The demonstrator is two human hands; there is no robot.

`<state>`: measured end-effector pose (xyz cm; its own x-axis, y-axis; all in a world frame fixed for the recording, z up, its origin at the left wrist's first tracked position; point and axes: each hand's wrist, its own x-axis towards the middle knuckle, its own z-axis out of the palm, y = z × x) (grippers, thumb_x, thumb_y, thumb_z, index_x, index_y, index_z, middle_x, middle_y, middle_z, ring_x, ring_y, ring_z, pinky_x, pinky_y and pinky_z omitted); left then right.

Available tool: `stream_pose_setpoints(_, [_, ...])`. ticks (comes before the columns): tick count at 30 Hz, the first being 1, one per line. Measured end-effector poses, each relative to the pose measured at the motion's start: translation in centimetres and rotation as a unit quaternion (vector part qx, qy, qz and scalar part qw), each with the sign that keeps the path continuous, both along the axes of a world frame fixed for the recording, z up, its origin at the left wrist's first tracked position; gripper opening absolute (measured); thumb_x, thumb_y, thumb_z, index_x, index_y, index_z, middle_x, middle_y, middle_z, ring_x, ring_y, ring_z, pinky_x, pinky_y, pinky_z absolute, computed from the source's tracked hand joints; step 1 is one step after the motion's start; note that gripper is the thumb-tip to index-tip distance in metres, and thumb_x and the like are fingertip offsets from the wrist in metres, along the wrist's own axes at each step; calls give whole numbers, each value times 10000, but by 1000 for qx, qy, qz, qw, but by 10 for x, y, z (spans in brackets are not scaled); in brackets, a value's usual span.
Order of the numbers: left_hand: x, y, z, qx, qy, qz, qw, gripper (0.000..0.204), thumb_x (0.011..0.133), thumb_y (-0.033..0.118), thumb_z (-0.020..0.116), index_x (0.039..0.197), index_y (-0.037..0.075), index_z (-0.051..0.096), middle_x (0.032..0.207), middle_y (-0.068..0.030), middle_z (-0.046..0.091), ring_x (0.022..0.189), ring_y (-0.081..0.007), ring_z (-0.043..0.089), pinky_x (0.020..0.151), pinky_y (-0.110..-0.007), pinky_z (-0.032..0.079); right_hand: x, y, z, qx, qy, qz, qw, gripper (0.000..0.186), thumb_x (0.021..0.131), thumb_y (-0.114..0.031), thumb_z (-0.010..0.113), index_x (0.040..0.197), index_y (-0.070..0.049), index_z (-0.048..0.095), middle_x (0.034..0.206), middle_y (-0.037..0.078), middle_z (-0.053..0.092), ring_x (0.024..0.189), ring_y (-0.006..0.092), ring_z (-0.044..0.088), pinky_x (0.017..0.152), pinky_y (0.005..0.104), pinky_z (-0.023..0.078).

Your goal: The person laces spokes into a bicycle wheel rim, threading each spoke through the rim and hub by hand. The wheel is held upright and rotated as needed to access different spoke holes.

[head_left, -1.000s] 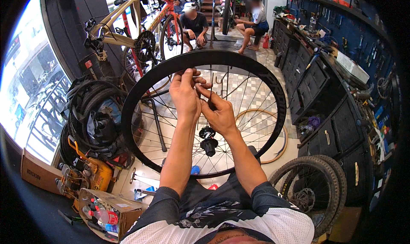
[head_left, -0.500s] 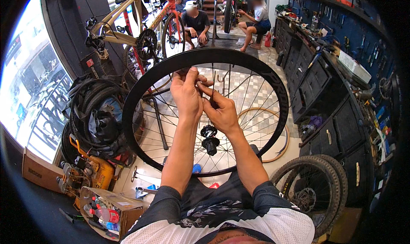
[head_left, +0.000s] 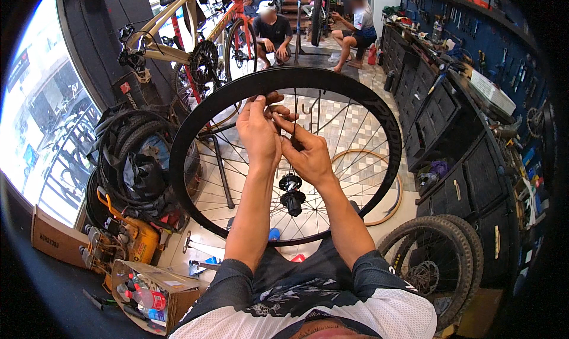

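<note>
left hand (head_left: 259, 134) | edged up toward rim (head_left: 284, 78) | right hand (head_left: 306, 155) | shifted slightly rightward

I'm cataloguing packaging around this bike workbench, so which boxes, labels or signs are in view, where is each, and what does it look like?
Cardboard box: lower left on the floor, brown, long and closed, dark print on its side.
Open cardboard box: just left of the person's knees, brown, flaps up, holding bottles with red caps.
Label: small red square on a dark panel near the beige bicycle frame.
No screens show.

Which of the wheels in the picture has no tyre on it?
The black deep-rim wheel between both hands; the knobby-tyred wheel at lower right still wears its tyre.
</note>
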<state>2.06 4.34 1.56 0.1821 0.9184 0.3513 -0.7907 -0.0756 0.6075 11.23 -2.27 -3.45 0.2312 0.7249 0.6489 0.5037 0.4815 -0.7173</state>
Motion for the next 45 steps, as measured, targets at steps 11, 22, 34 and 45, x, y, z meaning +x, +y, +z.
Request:
stream_pose_setpoints(11, [3,-1,1,19,6,28,999,178,1048,162,602,1022,-13,576,921,-104,639,720,-152,637,647,-377,637,-2,-3,3,15,8,11,1000,493,930,-38,677,1415,-118,655,683,-45,532,597,22,417,559,227,409])
stream_pose_setpoints(22, [-2,-4,-1,12,-33,-31,999,95,1020,53,543,1075,-16,577,1004,-145,664,787,-168,638,685,-375,632,-1,0,-2,22,11,14,1000,522,924,-58,697,1435,-146,642,678,-53,523,598,20,410,559,226,405])
stream_pose_setpoints(34, [5,0,-5,23,13,57,998,135,1037,131,595,1054,-2,575,896,-85,621,737,-173,638,684,-405,632,1,-1,1,9,8,13,1000,459,942,-188,703,1400,-193,669,727,130,654,559,107,537,576,299,494])
stream_pose_setpoints(45, [7,2,-5,18,10,79,997,152,1054,129,554,1057,-15,605,918,-115,668,693,-157,625,625,-357,604,1,0,2,20,10,15,1000,464,930,-150,704,1393,-175,675,687,75,599,568,96,515,573,293,469])
